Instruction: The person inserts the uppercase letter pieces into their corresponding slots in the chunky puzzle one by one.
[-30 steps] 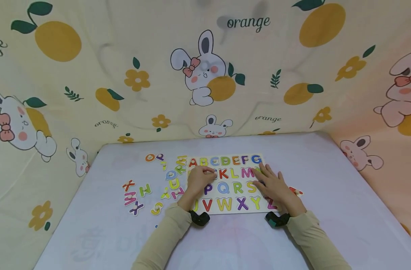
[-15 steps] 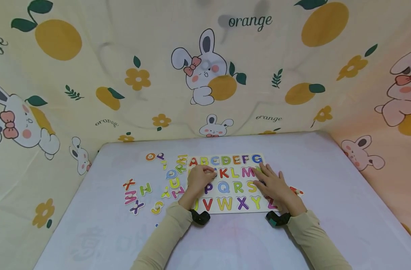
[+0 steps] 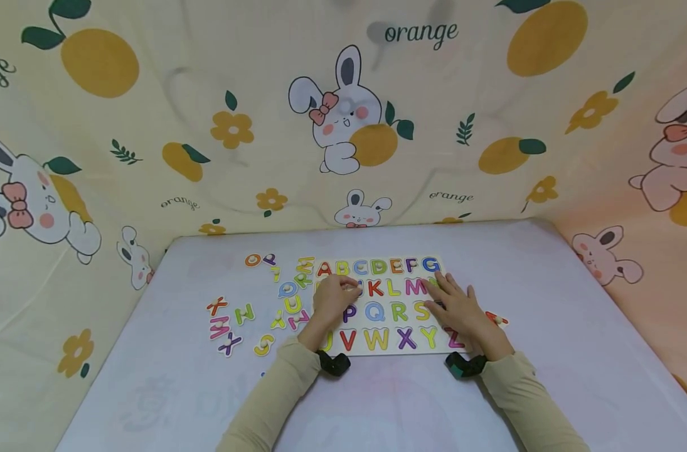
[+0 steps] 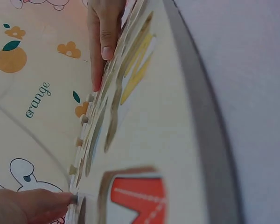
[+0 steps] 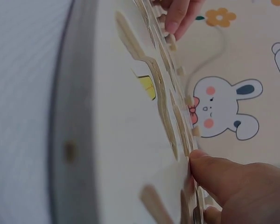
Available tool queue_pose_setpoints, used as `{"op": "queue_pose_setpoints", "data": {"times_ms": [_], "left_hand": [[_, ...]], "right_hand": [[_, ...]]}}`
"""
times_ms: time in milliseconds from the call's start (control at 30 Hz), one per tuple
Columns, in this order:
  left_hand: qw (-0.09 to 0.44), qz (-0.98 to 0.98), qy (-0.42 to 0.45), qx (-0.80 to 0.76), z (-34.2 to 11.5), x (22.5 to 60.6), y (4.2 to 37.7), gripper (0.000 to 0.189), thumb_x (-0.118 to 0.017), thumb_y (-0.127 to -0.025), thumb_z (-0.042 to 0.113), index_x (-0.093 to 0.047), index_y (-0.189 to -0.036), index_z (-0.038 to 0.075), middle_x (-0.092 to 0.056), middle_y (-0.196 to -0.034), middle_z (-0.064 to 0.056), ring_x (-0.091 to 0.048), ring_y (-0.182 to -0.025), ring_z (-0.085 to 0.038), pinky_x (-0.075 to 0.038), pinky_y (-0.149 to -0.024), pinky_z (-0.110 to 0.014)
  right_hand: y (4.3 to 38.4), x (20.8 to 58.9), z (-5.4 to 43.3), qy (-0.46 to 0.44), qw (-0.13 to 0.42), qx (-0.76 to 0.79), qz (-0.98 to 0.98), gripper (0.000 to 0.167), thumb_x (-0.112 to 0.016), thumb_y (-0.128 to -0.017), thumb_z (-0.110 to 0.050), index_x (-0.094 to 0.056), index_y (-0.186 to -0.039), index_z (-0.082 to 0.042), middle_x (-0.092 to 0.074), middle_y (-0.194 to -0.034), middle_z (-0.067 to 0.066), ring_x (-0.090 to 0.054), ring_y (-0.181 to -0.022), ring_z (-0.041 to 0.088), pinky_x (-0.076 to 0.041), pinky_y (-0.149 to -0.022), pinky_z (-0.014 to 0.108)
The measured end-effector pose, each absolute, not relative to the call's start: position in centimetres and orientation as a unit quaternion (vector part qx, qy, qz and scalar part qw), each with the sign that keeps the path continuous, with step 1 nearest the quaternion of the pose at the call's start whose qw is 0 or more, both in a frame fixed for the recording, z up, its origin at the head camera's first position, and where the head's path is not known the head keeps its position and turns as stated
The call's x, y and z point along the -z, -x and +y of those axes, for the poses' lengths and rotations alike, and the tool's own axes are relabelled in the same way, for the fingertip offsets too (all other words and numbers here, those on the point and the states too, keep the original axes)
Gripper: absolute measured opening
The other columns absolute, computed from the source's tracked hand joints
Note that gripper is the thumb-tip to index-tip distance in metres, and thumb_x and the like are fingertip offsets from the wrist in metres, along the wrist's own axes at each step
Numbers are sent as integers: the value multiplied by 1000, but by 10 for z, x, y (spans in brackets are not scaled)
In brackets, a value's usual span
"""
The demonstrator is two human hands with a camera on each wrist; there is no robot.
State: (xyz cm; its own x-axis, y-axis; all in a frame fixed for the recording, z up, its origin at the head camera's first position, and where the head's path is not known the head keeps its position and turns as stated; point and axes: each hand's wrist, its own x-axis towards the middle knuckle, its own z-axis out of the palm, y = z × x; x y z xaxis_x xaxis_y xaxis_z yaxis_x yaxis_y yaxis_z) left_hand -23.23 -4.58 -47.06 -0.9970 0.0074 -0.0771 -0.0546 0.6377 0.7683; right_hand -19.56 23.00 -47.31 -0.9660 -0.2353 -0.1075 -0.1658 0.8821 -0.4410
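A white alphabet puzzle board (image 3: 298, 355) lies on the table, with colored letters in rows. My left hand (image 3: 333, 301) is over its left part, thumb and index finger pinching a small letter puzzle piece (image 3: 361, 288) at the J spot, mostly hidden by the fingers. In the left wrist view the fingertips (image 4: 67, 198) meet low over the board's surface. My right hand (image 3: 458, 311) lies with spread fingers on the board's right side, near the M and S. The right thumb (image 5: 207, 170) touches the board's surface in the right wrist view.
Loose letter pieces with pegs lie left of the board, among them an orange O (image 3: 253, 260), a green H (image 3: 244, 314), a purple X (image 3: 229, 344) and a yellow S (image 3: 263, 345). A red piece (image 3: 496, 318) lies right of the right hand. A patterned cloth (image 3: 236, 176) hangs behind.
Both hands stay in nearly the same places on the board. The head view has shifted slightly.
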Motion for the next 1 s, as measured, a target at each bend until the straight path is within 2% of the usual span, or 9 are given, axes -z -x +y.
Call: {"op": "queue_pose_setpoints", "data": {"times_ms": [100, 200, 267, 367, 433, 500, 900, 1000], "left_hand": [[34, 899, 13, -437, -50, 470, 232, 21, -71, -84, 30, -75, -99, 16, -73, -89, -6, -61, -58, -10, -44, -53, -21], [14, 897, 10, -441, -57, 468, 232, 19, -72, -84, 27, -76, -98, 14, -72, -84, -5, -56, -62, -9, -38, -55, -20], [-3, 898, 7, -441, -65, 466, 232, 20, -73, -84, 26, -76, -98, 13, -65, -75, -4, -48, -62, -10, -32, -53, -21], [-23, 894, 10, -448, -80, 463, 232, 20, -74, -83, 25, -76, -98, 11, -47, -64, 2, -36, -59, -10, -24, -52, -22], [-39, 892, 11, -449, -91, 463, 233, 20, -74, -83, 23, -76, -98, 10, -37, -61, 5, -30, -56, -10, -20, -50, -22], [-53, 892, 14, -449, -103, 463, 233, 20, -74, -83, 21, -76, -98, 8, -33, -60, 7, -27, -54, -8, -19, -49, -22], [-125, 888, 30, -441, -183, 458, 230, 21, -74, -83, 15, -75, -100, 3, -35, -64, 3, -27, -56, -5, -23, -57, -22], [-124, 892, 36, -433, -208, 457, 228, 22, -75, -83, 15, -74, -101, 2, -36, -66, 2, -28, -57, -4, -25, -58, -22]], "right_hand": [[195, 473, 229, 104, 79, 216, 968, 60, -49, -99, -38, -32, -150, -14, -14, -161, 21, -8, -149, 46, 1, -110, 74], [195, 473, 229, 106, 79, 214, 968, 59, -48, -99, -38, -33, -150, -14, -15, -160, 22, -8, -148, 46, 1, -110, 74], [195, 474, 229, 106, 78, 212, 968, 59, -48, -99, -38, -33, -150, -14, -15, -160, 22, -8, -148, 46, 1, -110, 74], [195, 474, 229, 107, 75, 208, 970, 59, -48, -99, -39, -33, -150, -14, -15, -160, 22, -9, -148, 46, 0, -110, 74], [195, 475, 230, 108, 73, 205, 970, 59, -48, -99, -40, -33, -150, -14, -16, -160, 22, -9, -148, 46, 0, -110, 74], [195, 475, 230, 109, 71, 205, 970, 59, -48, -99, -40, -33, -150, -14, -16, -160, 22, -10, -148, 46, 0, -110, 75], [195, 474, 232, 108, 72, 209, 969, 59, -49, -99, -39, -34, -150, -14, -16, -160, 22, -9, -148, 46, 0, -109, 75], [195, 473, 230, 111, 72, 208, 969, 59, -49, -99, -38, -34, -150, -13, -16, -160, 22, -10, -148, 47, 0, -109, 75]]}}
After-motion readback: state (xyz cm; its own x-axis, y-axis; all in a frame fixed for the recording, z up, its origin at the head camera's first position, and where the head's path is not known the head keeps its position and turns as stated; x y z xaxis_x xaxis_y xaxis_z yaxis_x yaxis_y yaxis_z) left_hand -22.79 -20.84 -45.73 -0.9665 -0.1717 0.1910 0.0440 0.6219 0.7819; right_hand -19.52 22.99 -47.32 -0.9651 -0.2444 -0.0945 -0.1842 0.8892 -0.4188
